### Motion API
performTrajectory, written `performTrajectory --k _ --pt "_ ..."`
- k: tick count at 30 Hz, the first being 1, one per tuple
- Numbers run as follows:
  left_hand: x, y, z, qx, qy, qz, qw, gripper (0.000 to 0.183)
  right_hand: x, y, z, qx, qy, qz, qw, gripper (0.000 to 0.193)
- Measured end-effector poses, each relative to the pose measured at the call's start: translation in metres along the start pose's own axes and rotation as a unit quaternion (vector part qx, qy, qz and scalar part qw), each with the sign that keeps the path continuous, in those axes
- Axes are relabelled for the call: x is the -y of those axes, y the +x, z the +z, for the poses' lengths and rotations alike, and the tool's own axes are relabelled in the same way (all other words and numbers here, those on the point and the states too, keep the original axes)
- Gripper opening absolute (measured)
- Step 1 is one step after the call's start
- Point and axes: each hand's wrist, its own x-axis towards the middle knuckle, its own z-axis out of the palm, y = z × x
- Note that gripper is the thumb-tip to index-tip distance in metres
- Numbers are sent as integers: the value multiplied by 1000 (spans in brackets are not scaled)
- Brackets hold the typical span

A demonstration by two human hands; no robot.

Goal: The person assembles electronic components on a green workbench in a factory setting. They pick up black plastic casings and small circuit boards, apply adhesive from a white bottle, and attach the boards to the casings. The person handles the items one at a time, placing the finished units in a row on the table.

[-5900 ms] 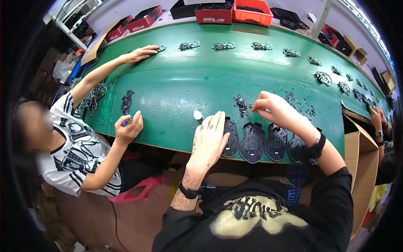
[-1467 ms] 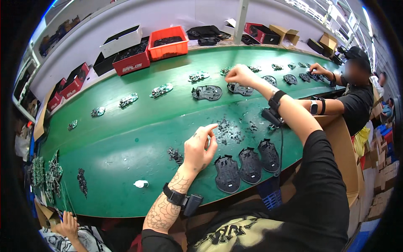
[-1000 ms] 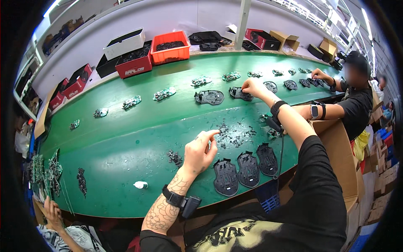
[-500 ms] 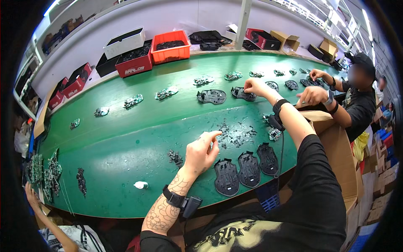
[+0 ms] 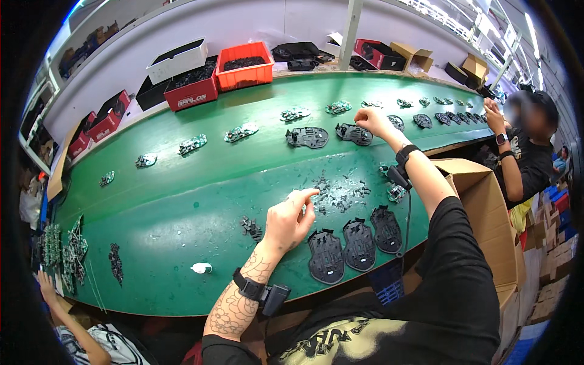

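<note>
My left hand (image 5: 291,222) hovers above the green table, its fingers curled with thumb and forefinger drawn together; anything between them is too small to make out. Just beyond its fingertips lies a scatter of small black pieces (image 5: 344,193). My right hand (image 5: 375,121) reaches out to a black mouse bottom shell (image 5: 350,135), fingertips pinched at its upper edge. Whatever those fingertips hold is hidden. To the left sits another black mouse shell (image 5: 307,138). Three more shells, among them a nearer one (image 5: 325,258), lie by the table's front edge.
Green circuit boards (image 5: 241,132) stretch in a row along the far strip. An orange bin (image 5: 245,77) and a red box (image 5: 190,94) of black parts stand behind. A white bottle (image 5: 201,267) lies at front. A cardboard box (image 5: 480,201) and a co-worker (image 5: 526,152) are at right.
The co-worker at right has lifted both hands from the row of shells and brought them up together. My own hands have hardly moved.
</note>
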Motion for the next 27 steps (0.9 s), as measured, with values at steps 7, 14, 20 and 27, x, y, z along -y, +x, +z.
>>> performTrajectory --k 7,14,20,27 --pt "2 -2 0 6 -12 -13 1000 31 7 -9 2 52 -30 -8 998 16" --pt "1 -1 0 7 -5 -10 1000 31 5 -9 -7 95 -38 -15 995 21" --pt "2 -2 1 7 -7 -8 1000 31 -11 -12 -1 16 6 21 1000 23" --pt "2 -2 0 7 -5 -9 1000 31 -6 -20 -5 67 -117 -43 990 24"
